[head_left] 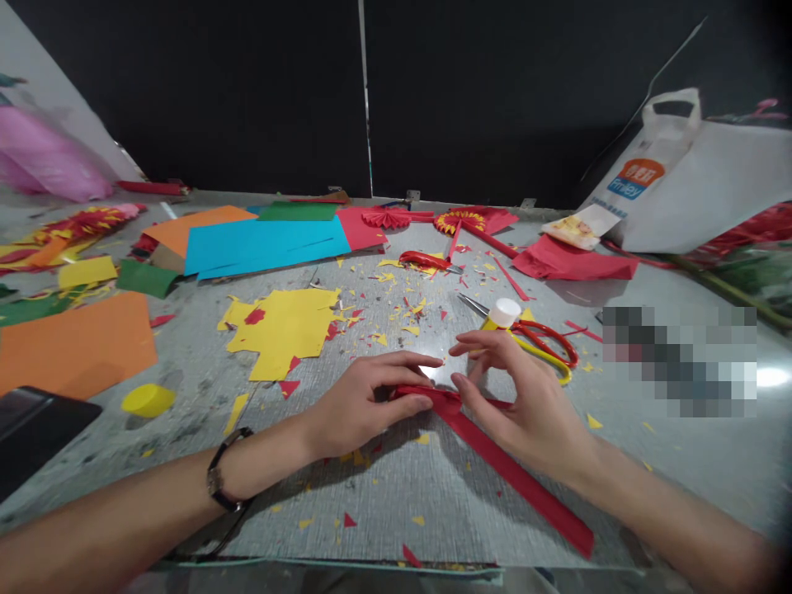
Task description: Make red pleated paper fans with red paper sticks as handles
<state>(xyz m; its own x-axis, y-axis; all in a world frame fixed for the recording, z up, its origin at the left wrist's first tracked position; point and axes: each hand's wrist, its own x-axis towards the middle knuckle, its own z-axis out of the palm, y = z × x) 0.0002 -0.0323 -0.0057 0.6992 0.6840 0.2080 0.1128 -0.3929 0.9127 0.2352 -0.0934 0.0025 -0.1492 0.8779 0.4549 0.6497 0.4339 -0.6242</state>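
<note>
A long red paper strip (516, 478) slants from between my hands toward the front edge of the table. My left hand (365, 400) has its thumb and fingers closed on the folded red paper at the strip's upper end. Over the right side of that paper is my right hand (516, 396), its thumb and fingers apart. Just beyond the right hand stands a glue bottle with a white cap (505, 312). Scissors with red and yellow handles (548, 345) lie behind and beside that hand.
Yellow paper (288, 330) and a yellow cap (148, 400) lie left. Farther back are blue paper (266, 245), red-handled scissors (424, 261) and red paper fans (459, 221). A black device (40, 437) sits at the left edge, a white bag (674, 181) at the back right. Scraps surround the hands.
</note>
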